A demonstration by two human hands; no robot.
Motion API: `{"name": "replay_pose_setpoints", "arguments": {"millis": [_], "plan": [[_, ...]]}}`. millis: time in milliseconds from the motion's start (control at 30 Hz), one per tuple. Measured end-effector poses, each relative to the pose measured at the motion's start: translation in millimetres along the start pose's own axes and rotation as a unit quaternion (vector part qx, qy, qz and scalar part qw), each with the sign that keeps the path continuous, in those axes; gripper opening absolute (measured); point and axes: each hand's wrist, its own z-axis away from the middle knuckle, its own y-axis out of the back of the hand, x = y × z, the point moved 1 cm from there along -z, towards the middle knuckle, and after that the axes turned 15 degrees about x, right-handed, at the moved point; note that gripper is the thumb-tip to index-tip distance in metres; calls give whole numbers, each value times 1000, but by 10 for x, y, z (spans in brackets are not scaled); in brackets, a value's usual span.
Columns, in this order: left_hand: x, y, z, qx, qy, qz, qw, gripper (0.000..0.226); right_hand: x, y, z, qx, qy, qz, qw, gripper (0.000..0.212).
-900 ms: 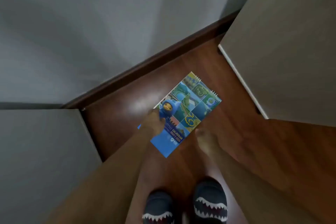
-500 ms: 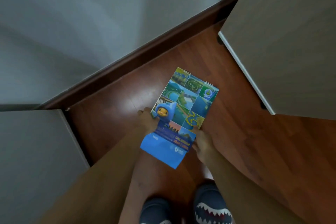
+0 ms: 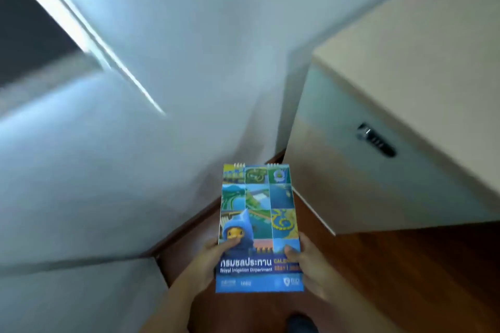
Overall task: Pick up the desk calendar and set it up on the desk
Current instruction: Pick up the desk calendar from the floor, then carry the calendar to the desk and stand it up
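Low in the middle of the frame the desk calendar [image 3: 259, 227] is held up off the wooden floor [image 3: 392, 278], flat and closed, its colourful cover facing the camera with the wire binding at the top edge and the blue title band at the bottom. The left hand [image 3: 213, 257] grips its lower left edge, thumb pressed on the cover beside the blue hooded cartoon figure and the fingers hidden behind. The right hand [image 3: 303, 259] clasps the lower right edge the same way, thumb on the front over the printed lettering. To the right of the calendar, filling the right side of the frame, stands a pale cabinet [image 3: 392, 121] with a dark recessed handle [image 3: 376, 139]. A pale grey wall [image 3: 176, 89] fills the upper left and centre, blurred. A dark slipper [image 3: 301, 323] shows at the bottom edge.
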Motion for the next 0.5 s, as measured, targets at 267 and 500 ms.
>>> {"name": "replay_pose_setpoints", "arguments": {"millis": [267, 500], "plan": [[1349, -136, 2332, -58, -185, -63, 979, 40, -1588, 804, 2300, -10, 240, 54, 969, 26], [2021, -1465, 3695, -146, -391, -161, 894, 50, -2169, 2421, 3380, 105, 392, -7, 914, 23]]}}
